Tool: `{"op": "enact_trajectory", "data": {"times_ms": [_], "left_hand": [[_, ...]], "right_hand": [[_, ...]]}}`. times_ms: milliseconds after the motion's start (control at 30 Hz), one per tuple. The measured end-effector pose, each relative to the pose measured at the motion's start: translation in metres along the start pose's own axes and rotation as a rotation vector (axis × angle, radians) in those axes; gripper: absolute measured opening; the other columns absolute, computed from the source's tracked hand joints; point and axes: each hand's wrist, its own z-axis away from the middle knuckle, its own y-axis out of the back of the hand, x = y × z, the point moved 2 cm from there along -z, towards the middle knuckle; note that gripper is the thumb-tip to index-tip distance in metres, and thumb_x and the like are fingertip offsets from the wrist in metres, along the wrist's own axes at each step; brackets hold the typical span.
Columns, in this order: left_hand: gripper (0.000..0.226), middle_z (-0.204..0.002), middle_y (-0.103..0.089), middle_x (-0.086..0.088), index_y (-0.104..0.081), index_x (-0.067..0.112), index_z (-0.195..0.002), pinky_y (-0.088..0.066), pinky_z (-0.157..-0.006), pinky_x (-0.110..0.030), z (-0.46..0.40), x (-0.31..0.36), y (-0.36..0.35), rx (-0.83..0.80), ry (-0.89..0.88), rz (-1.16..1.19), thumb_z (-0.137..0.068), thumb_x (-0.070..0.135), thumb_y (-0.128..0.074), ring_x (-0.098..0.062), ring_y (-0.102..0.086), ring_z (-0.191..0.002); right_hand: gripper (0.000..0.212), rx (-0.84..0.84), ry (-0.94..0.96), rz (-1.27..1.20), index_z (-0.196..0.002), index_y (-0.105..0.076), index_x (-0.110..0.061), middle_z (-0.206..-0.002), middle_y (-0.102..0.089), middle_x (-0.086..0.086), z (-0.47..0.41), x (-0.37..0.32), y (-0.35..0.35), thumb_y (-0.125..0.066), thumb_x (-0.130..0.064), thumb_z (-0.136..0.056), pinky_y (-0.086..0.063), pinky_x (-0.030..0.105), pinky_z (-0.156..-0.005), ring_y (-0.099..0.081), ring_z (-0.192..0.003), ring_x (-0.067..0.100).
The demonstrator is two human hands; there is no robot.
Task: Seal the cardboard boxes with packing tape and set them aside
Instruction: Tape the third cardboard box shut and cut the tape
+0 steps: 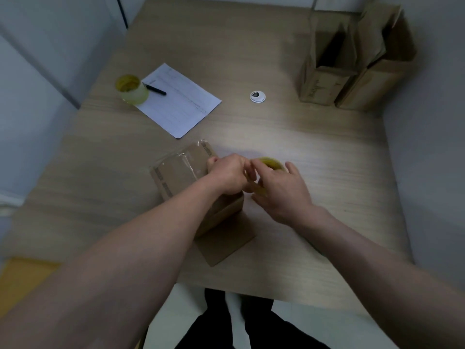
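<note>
Now you are taping the cardboard box (191, 172) at the near middle of the table (314, 159).
From the head camera, your left hand (226, 175) rests curled on the box's right end, pinning the tape there; your right hand (279, 190) grips the tape roll (270, 163) just beside it. The box's long axis runs away to the left, so the roll probably has to pull rightward, off the box's end. Two open boxes (327, 79) wait at the far right.

Three cardboard boxes: one (181, 172) near the table's front, two (324, 71) (377, 71) standing open at the far right. Two tape rolls (130, 89) (270, 163). One paper sheet (183, 104), one black pen (156, 90), two hands (227, 175) (281, 190).
</note>
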Motion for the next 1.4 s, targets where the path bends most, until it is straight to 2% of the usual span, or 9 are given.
{"op": "enact_trajectory", "data": {"times_ms": [100,267,600,700,933,1000,1133,1267,1400], "left_hand": [[0.022,-0.076,-0.062,0.02,-0.061,0.035,-0.081,-0.017,-0.087,-0.034,0.0,-0.001,0.001,-0.011,-0.029,-0.007,-0.071,0.041,-0.08,-0.006,-0.059,-0.094],[0.021,-0.073,-0.061,0.019,-0.06,0.036,-0.088,-0.017,-0.095,-0.036,0.003,-0.007,0.0,-0.019,-0.069,-0.002,-0.075,0.032,-0.077,-0.004,-0.055,-0.09],[0.025,-0.083,-0.058,0.011,-0.051,0.029,-0.083,-0.016,-0.107,-0.034,0.016,-0.023,-0.009,0.102,-0.242,0.023,-0.071,0.032,-0.074,-0.012,-0.053,-0.092],[0.033,-0.081,-0.05,0.011,-0.046,0.029,-0.085,-0.017,-0.109,-0.035,0.02,-0.027,-0.019,0.161,-0.326,0.001,-0.068,0.033,-0.074,-0.008,-0.038,-0.086],[0.034,-0.084,-0.044,0.007,-0.04,0.024,-0.085,-0.019,-0.11,-0.036,0.023,-0.028,-0.023,0.253,-0.34,-0.005,-0.064,0.02,-0.067,-0.014,-0.037,-0.086],[0.034,-0.084,-0.043,0.007,-0.04,0.024,-0.086,-0.019,-0.111,-0.037,0.023,-0.027,-0.023,0.244,-0.341,-0.02,-0.064,0.018,-0.066,-0.016,-0.04,-0.088],[0.039,-0.085,-0.043,0.008,-0.037,0.025,-0.09,-0.018,-0.112,-0.037,0.022,-0.028,-0.026,0.243,-0.345,-0.056,-0.065,0.018,-0.066,-0.019,-0.043,-0.094],[0.037,-0.085,-0.044,0.007,-0.038,0.024,-0.09,-0.017,-0.113,-0.038,0.022,-0.03,-0.029,0.253,-0.306,-0.065,-0.067,0.026,-0.067,-0.02,-0.044,-0.097],[0.031,-0.09,-0.049,0.003,-0.039,0.022,-0.091,-0.014,-0.114,-0.04,0.022,-0.017,-0.033,0.24,-0.224,-0.145,-0.071,0.028,-0.062,-0.024,-0.045,-0.105]], "right_hand": [[0.051,-0.098,-0.066,-0.221,-0.133,-0.04,-0.025,-0.103,-0.071,0.003,-0.008,0.003,-0.006,-0.063,-0.032,-0.088,-0.047,0.037,-0.075,-0.065,-0.089,0.035],[0.059,-0.279,-0.18,-0.376,-0.142,-0.033,-0.036,-0.122,-0.066,0.002,-0.015,0.006,-0.011,-0.064,-0.038,-0.091,-0.052,0.042,-0.083,-0.063,-0.104,0.03],[0.017,-0.423,-0.274,-0.417,-0.103,-0.06,-0.039,-0.098,-0.068,-0.01,-0.032,0.009,-0.029,-0.063,-0.042,-0.087,-0.054,0.041,-0.079,-0.063,-0.09,0.018],[0.014,-0.423,-0.276,-0.415,-0.099,-0.063,-0.039,-0.09,-0.068,-0.012,-0.036,0.01,-0.029,-0.064,-0.043,-0.086,-0.056,0.042,-0.078,-0.064,-0.084,0.014],[0.019,-0.412,-0.272,-0.447,-0.091,-0.064,-0.037,-0.082,-0.064,-0.014,-0.038,0.005,-0.025,-0.067,-0.021,-0.082,-0.053,0.033,-0.069,-0.061,-0.078,0.009],[0.017,-0.426,-0.26,-0.345,-0.089,-0.062,-0.036,-0.076,-0.059,-0.015,-0.041,0.005,-0.026,-0.064,-0.02,-0.082,-0.046,0.029,-0.064,-0.058,-0.075,0.01],[0.004,-0.367,-0.122,0.12,-0.08,-0.048,-0.023,-0.069,-0.046,-0.006,-0.039,0.026,-0.026,-0.051,-0.021,-0.082,-0.038,0.03,-0.061,-0.047,-0.07,0.02],[0.015,-0.356,-0.139,0.189,-0.074,-0.045,-0.021,-0.069,-0.05,-0.003,-0.021,0.067,-0.021,-0.053,-0.023,-0.086,-0.033,0.028,-0.052,-0.048,-0.064,0.021],[0.023,-0.344,-0.183,0.234,-0.069,-0.047,-0.018,-0.07,-0.051,-0.002,0.007,0.1,-0.026,-0.056,-0.028,-0.088,-0.04,0.03,-0.053,-0.051,-0.064,0.022]]}}
